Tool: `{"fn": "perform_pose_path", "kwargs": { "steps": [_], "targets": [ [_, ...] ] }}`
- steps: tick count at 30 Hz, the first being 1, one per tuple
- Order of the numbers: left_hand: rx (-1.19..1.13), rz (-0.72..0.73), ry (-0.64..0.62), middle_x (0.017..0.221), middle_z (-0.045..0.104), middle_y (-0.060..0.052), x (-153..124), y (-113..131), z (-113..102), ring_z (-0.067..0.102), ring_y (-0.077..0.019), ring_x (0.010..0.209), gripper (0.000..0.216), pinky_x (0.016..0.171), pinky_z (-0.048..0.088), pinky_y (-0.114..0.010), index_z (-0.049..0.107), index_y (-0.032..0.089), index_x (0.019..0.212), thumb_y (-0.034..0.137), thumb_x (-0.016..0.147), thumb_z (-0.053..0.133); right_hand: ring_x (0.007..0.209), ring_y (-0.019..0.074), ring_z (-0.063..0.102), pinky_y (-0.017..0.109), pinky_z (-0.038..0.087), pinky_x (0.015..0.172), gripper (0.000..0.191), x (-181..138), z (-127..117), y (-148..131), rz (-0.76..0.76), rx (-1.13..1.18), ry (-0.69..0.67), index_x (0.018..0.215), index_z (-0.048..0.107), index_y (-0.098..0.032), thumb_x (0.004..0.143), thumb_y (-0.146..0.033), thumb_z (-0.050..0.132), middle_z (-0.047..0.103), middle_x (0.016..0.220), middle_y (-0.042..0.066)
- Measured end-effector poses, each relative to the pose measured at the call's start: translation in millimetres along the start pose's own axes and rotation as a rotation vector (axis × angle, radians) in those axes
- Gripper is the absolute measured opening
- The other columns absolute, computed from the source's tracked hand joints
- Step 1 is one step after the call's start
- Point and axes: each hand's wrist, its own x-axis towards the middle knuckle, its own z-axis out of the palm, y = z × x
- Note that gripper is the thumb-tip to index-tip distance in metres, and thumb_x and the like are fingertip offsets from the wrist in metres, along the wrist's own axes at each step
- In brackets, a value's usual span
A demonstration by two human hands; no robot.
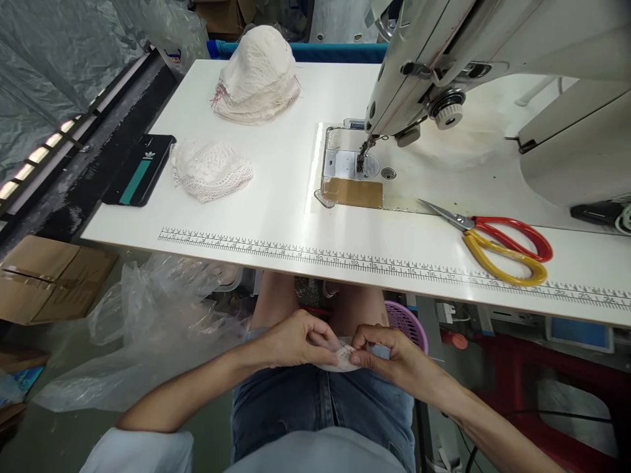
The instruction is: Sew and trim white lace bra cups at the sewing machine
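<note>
Over my lap, below the table's front edge, my left hand [308, 338] and my right hand [382, 351] pinch a small piece of whitish lace fabric [344, 358] between them. Both hands have thumb and fingers pressed together on it, a short gap apart. Part of the fabric is hidden behind the fingers. On the table above lies a loose cream lace piece [211, 169], crumpled and rounded. Behind it stands a stack of similar cream pieces [259, 75], dome-shaped, with reddish threads at its lower edge.
A sewing machine [444, 66] stands at the right of the white table [280, 217]. Scissors [493, 243] with red and yellow handles lie near the printed ruler [394, 266]. A black phone [140, 171] rests at left. Below are plastic bags [162, 335], a cardboard box [54, 279] and a purple basket [407, 322].
</note>
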Motion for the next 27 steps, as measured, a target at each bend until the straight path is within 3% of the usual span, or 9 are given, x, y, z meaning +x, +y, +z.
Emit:
{"fn": "perform_pose_path", "kwargs": {
  "steps": [5, 10, 27],
  "targets": [
    [-0.007, 0.019, -0.018, 0.076, 0.070, -0.007, -1, -2, 1, 0.062, -0.0140, 0.067, 0.027, 0.059, 0.043, -0.018, 0.071, 0.010, 0.087, 0.027, 0.067, 0.070, 0.074, 0.0144, 0.052, 0.024, 0.037, 0.066, 0.020, 3, 1, -5, -0.020, -0.015, 0.003, 0.081, 0.061, -0.021, 0.083, -0.041, 0.058, 0.060, 0.079, -0.002],
    [0.014, 0.033, 0.010, 0.072, 0.068, -0.005, -1, -2, 3, 0.057, -0.0118, 0.064, 0.023, 0.057, 0.040, -0.017, 0.072, 0.010, 0.085, 0.026, 0.068, 0.068, 0.068, 0.0130, 0.050, 0.022, 0.037, 0.062, 0.027, 6, 6, -4, -0.038, 0.083, 0.043, 0.075, 0.060, -0.019, 0.084, -0.043, 0.056, 0.057, 0.071, -0.002],
    [-0.079, -0.049, 0.016, 0.066, 0.064, -0.003, -3, -6, 1, 0.049, -0.0075, 0.057, 0.023, 0.056, 0.039, -0.016, 0.072, 0.008, 0.081, 0.025, 0.065, 0.071, 0.075, 0.0156, 0.051, 0.024, 0.039, 0.069, 0.027, 2, 6, 7, -0.024, 0.091, -0.080, 0.080, 0.060, -0.018, 0.083, -0.044, 0.056, 0.060, 0.078, 0.001]
  ]
}}
